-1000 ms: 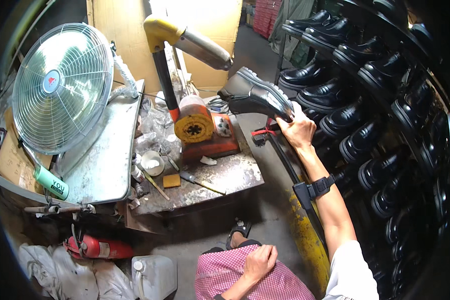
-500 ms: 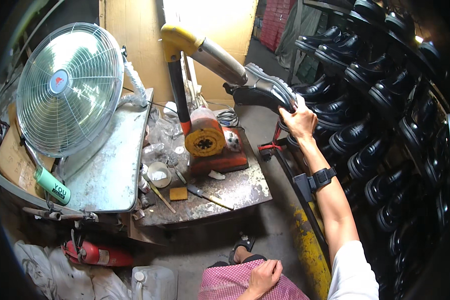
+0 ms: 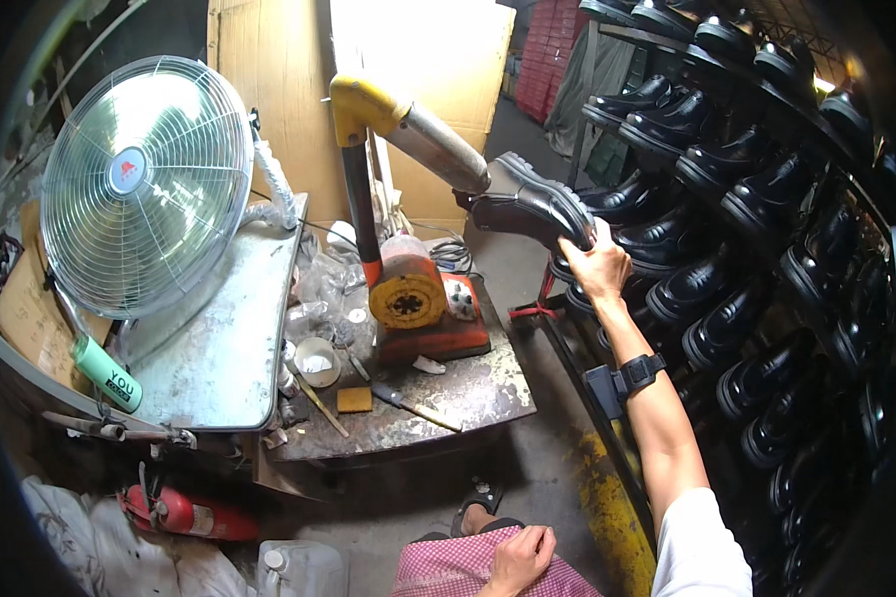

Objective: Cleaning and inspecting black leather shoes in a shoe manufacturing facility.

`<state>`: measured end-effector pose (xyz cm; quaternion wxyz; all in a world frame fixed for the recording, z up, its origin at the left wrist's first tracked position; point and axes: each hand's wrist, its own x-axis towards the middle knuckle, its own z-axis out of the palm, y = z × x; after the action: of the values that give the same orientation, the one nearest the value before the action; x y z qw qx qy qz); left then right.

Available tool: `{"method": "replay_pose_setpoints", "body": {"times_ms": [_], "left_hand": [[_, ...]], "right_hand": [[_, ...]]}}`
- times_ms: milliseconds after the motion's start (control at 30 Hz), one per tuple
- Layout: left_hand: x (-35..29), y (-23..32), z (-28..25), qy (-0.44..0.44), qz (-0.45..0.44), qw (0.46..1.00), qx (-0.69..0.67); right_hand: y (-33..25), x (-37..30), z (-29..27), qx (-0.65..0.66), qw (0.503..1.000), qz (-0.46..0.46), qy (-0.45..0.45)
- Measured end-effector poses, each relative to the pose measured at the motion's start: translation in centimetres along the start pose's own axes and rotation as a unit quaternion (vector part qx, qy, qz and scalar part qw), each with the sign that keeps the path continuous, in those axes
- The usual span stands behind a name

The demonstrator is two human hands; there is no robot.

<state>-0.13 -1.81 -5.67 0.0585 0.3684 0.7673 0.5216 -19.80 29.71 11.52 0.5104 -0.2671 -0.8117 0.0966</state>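
Observation:
My right hand (image 3: 599, 261) reaches out and grips a black leather shoe (image 3: 530, 211) by its end, thumb on the upper and fingers toward the sole. The shoe is tilted on its side, its ridged sole facing up and away. Its other end is right at the mouth of a metal blower pipe (image 3: 443, 149); whether they touch I cannot tell. The pipe comes off a yellow elbow above an orange blower machine (image 3: 408, 298). My left hand (image 3: 521, 557) rests on the pink checked apron (image 3: 438, 569) over my lap, fingers curled, nothing visible in them.
Racks of black shoes (image 3: 707, 264) fill the right side. On the worn bench (image 3: 488, 393) lie a sponge (image 3: 353, 400), a brush (image 3: 418, 406), a white cup (image 3: 318, 361) and plastic bags. A large fan (image 3: 144, 184) stands left, with a red extinguisher (image 3: 194, 512) below.
The shoe has turned slightly in my right hand, showing more of its upper side, and stays at the pipe mouth. The whole view has shifted a little; my left hand remains on my lap.

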Motion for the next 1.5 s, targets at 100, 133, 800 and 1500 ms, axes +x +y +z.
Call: {"method": "replay_pose_setpoints", "body": {"times_ms": [100,133,800,1500], "left_hand": [[0.3,0.2,-0.1,0.028,0.020,0.999,-0.013],[0.3,0.0,0.0,0.032,0.021,0.999,-0.011],[8.9,8.3,0.2,0.030,0.068,0.993,-0.090],[4.5,8.3,6.1,-0.336,-0.188,0.884,-0.265]], "right_hand": [[-0.3,-0.6,-1.0,-0.008,0.999,0.025,-0.021],[-0.2,-1.5,-1.5,-0.016,0.999,0.043,-0.019],[1.3,-27.6,-29.9,0.418,0.578,0.699,-0.060],[3.5,-38.3,-37.1,0.253,0.660,0.701,-0.097]]}}
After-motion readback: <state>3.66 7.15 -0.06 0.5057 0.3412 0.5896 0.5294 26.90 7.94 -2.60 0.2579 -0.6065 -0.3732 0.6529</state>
